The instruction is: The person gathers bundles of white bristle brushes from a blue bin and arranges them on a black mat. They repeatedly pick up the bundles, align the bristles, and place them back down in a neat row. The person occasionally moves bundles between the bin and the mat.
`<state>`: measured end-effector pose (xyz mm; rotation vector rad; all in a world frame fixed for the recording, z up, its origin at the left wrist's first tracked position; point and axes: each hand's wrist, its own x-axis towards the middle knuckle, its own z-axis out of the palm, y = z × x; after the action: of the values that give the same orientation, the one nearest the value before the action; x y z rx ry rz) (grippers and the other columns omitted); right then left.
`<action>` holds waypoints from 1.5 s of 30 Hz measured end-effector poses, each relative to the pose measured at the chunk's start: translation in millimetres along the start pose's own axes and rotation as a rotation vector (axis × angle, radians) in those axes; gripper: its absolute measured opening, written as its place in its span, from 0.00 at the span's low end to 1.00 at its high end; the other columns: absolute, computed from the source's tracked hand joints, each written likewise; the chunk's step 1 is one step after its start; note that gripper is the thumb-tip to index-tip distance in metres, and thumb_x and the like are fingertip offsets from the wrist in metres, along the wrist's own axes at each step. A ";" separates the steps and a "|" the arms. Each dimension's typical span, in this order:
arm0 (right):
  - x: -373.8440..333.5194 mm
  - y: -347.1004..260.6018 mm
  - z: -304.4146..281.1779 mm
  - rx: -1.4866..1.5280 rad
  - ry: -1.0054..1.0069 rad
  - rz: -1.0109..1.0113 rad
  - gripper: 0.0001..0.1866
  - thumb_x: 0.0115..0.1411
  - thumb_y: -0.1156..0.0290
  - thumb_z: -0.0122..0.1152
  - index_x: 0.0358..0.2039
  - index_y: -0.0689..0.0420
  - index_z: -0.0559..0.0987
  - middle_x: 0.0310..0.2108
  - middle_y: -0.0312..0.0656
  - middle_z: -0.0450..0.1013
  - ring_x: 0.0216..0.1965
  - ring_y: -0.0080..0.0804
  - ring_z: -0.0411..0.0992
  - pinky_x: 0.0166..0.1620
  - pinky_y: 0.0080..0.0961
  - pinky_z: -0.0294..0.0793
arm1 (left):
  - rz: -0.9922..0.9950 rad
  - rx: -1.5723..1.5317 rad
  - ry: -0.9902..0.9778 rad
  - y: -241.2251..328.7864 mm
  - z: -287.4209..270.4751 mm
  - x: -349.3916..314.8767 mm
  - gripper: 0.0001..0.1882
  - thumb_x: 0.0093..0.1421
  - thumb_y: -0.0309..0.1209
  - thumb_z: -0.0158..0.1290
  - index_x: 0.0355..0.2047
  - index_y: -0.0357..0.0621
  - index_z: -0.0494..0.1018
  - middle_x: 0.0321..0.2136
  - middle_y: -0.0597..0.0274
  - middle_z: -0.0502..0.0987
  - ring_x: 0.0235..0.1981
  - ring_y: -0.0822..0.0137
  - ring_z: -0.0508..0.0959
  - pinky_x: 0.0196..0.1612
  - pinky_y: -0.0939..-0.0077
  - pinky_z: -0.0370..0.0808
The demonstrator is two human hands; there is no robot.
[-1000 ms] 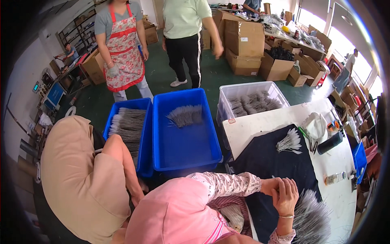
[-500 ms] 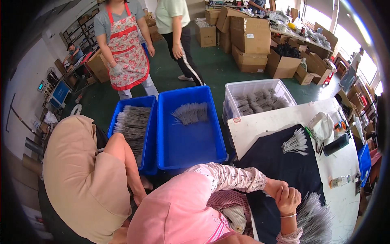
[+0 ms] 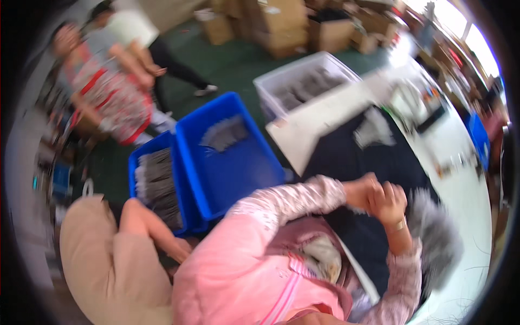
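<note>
My left hand (image 3: 358,194) and my right hand (image 3: 389,205) are pressed together over the dark cloth (image 3: 346,151) on the table, fingers closed. Whatever they hold, if anything, is hidden between them. Beside my right wrist, a large bunch of thin grey bristles (image 3: 441,233) lies at the table's right part, blurred. A smaller pale bunch of bristles (image 3: 374,130) rests farther off on the cloth. A pink garment and patterned sleeves cover my body and arms.
Left of the table stand a blue bin (image 3: 244,179) with a few grey bristles, a fuller blue bin (image 3: 184,214) and a white crate (image 3: 265,95). A seated person in beige (image 3: 103,260) is close on my left; two people (image 3: 111,89) stand beyond.
The view has swung and tilted, so bins and table appear shifted left and upward, with blur. My hands stay together, now higher in the picture. The standing people appear farther left.
</note>
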<state>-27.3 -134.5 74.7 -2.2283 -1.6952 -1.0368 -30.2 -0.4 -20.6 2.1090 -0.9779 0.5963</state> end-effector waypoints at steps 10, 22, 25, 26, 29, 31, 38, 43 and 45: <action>-16.2 23.6 -47.7 0.119 0.414 0.858 0.14 0.53 0.71 0.64 0.16 0.57 0.69 0.13 0.40 0.65 0.13 0.33 0.63 0.19 0.27 0.62 | -0.735 -0.883 0.603 9.8 -82.7 -14.2 0.27 0.68 0.46 0.35 0.52 0.33 0.67 0.45 0.49 0.76 0.48 0.62 0.74 0.57 0.67 0.65; -61.9 -76.9 47.5 1.763 0.945 1.949 0.13 0.63 0.63 0.44 0.26 0.54 0.72 0.16 0.35 0.66 0.12 0.24 0.62 0.16 0.21 0.60 | -0.748 -0.821 0.156 99.6 10.4 -24.6 0.29 0.55 0.34 0.60 0.55 0.35 0.64 0.49 0.60 0.70 0.48 0.71 0.71 0.50 0.78 0.68; -67.6 -104.6 45.8 1.609 0.866 1.791 0.13 0.65 0.63 0.43 0.34 0.56 0.73 0.24 0.36 0.71 0.22 0.23 0.68 0.25 0.21 0.67 | -0.856 -0.859 0.082 102.0 15.2 -22.5 0.25 0.56 0.36 0.60 0.50 0.36 0.68 0.43 0.62 0.74 0.43 0.74 0.73 0.47 0.80 0.70; -68.5 -110.4 42.2 1.608 0.868 1.732 0.13 0.66 0.63 0.42 0.37 0.57 0.74 0.27 0.36 0.72 0.25 0.24 0.69 0.28 0.21 0.69 | -0.845 -0.867 0.089 103.6 15.3 -20.2 0.24 0.57 0.36 0.60 0.49 0.36 0.69 0.41 0.63 0.75 0.41 0.75 0.74 0.46 0.80 0.70; -44.6 -117.2 18.3 1.704 1.110 1.884 0.13 0.66 0.64 0.43 0.35 0.57 0.74 0.25 0.33 0.70 0.25 0.20 0.68 0.29 0.19 0.68 | -0.906 -0.907 0.082 116.0 7.7 -13.6 0.20 0.58 0.35 0.59 0.46 0.35 0.72 0.38 0.64 0.76 0.39 0.76 0.74 0.43 0.81 0.71; -38.9 -119.8 10.4 1.647 1.142 1.964 0.14 0.67 0.63 0.44 0.32 0.57 0.74 0.24 0.31 0.69 0.24 0.17 0.67 0.28 0.17 0.68 | -0.928 -0.949 0.106 118.1 5.7 -13.0 0.19 0.59 0.34 0.57 0.46 0.35 0.72 0.38 0.64 0.76 0.38 0.77 0.74 0.42 0.82 0.71; -50.3 -100.7 -12.5 0.850 0.976 1.528 0.07 0.63 0.72 0.54 0.33 0.63 0.76 0.28 0.31 0.69 0.24 0.14 0.65 0.26 0.13 0.65 | -1.025 -1.299 0.100 119.3 -29.1 2.6 0.13 0.60 0.33 0.55 0.43 0.39 0.71 0.34 0.63 0.76 0.33 0.70 0.78 0.29 0.73 0.76; -36.4 -75.4 -49.9 1.211 0.712 1.388 0.08 0.59 0.71 0.60 0.35 0.62 0.76 0.25 0.33 0.73 0.22 0.13 0.67 0.24 0.11 0.64 | -1.028 -1.589 -0.092 114.5 -56.5 -0.6 0.12 0.58 0.25 0.54 0.42 0.39 0.69 0.31 0.59 0.75 0.28 0.68 0.75 0.22 0.77 0.70; -37.7 -74.7 -54.4 1.437 0.601 1.385 0.08 0.59 0.71 0.60 0.34 0.62 0.76 0.24 0.33 0.72 0.19 0.13 0.66 0.21 0.11 0.64 | -0.997 -1.602 -0.133 116.3 -59.2 -4.0 0.13 0.57 0.24 0.54 0.43 0.39 0.68 0.32 0.59 0.75 0.28 0.67 0.75 0.22 0.76 0.70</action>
<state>-121.9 -165.9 72.0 -1.2076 -0.0961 0.0470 -130.6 -5.2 62.6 0.8549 -0.1092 -0.6883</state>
